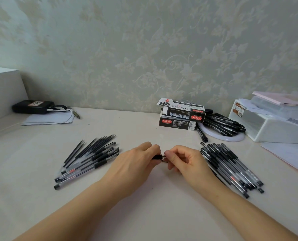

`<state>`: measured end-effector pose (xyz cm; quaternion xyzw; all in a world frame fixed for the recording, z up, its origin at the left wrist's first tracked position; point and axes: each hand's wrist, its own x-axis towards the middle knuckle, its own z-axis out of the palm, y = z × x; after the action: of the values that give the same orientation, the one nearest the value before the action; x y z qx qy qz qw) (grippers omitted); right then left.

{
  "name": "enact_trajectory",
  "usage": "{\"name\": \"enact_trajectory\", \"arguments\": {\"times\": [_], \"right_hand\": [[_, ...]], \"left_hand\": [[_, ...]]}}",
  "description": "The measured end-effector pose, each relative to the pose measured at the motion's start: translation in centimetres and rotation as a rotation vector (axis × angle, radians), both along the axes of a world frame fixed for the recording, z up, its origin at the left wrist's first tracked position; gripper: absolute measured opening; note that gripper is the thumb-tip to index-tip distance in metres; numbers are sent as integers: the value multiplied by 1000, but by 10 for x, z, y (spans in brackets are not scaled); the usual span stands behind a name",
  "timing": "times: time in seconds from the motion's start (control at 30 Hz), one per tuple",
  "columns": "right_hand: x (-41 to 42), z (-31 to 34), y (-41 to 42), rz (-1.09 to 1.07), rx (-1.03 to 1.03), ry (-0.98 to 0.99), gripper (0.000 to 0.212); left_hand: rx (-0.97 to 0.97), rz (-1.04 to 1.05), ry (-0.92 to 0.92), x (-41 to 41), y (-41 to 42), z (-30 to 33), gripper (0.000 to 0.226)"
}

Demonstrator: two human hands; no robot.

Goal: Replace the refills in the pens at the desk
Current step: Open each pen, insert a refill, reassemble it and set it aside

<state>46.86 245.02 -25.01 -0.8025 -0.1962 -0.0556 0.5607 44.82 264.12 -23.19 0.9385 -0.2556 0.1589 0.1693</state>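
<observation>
1. Two bare forearms reach in from the near edge over the pale desk (144, 214), and the hands meet at its middle.
2. The left hand (134, 164) lies knuckles up, its fingers curled round the black grip end of a pen (157, 156), most of which is hidden under the hand.
3. The right hand (184, 161) pinches the pen's tip end between thumb and forefinger, touching the left hand's fingertips; its other fingers are curled in.
4. Left of the hands lies a fan of clear-barrelled pens with black grips (85, 166), and along its far side a row of thin black refills (92, 146), all flat on the desk.
5. Right of the hands sits a denser heap of capped pens (231, 169), just beside the right wrist.
6. Farther back, two black-and-white cartons (181, 114) are stacked, the upper one askew.
7. Beside them black markers (223, 123) are piled on a white ring-shaped object (231, 138).
8. At far right stands a white plastic bin (273, 129) with papers on top.
9. At far left a black device (32, 106) with a white cable rests on a sheet of paper (49, 120) by the patterned wall (144, 49).
</observation>
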Motion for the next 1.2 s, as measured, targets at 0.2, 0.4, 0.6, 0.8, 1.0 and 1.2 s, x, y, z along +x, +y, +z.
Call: {"name": "enact_trajectory", "arguments": {"times": [0.2, 0.4, 0.6, 0.8, 1.0, 1.2], "right_hand": [[1, -1, 0, 28, 24, 27, 9], [0, 1, 2, -26, 25, 43, 16], [0, 1, -1, 32, 10, 48, 10], [-1, 2, 2, -11, 33, 53, 13], [-1, 3, 1, 37, 18, 70, 13], [-1, 4, 2, -5, 64, 82, 9]], "left_hand": [[5, 27, 107, -1, 1, -1, 26], [-17, 29, 116, -2, 0, -1, 26], [-52, 4, 136, -3, 1, -2, 21], [-47, -3, 118, -2, 1, -4, 24], [-59, -5, 126, -2, 2, -5, 22], [-71, -11, 131, -2, 1, -4, 22]]}}
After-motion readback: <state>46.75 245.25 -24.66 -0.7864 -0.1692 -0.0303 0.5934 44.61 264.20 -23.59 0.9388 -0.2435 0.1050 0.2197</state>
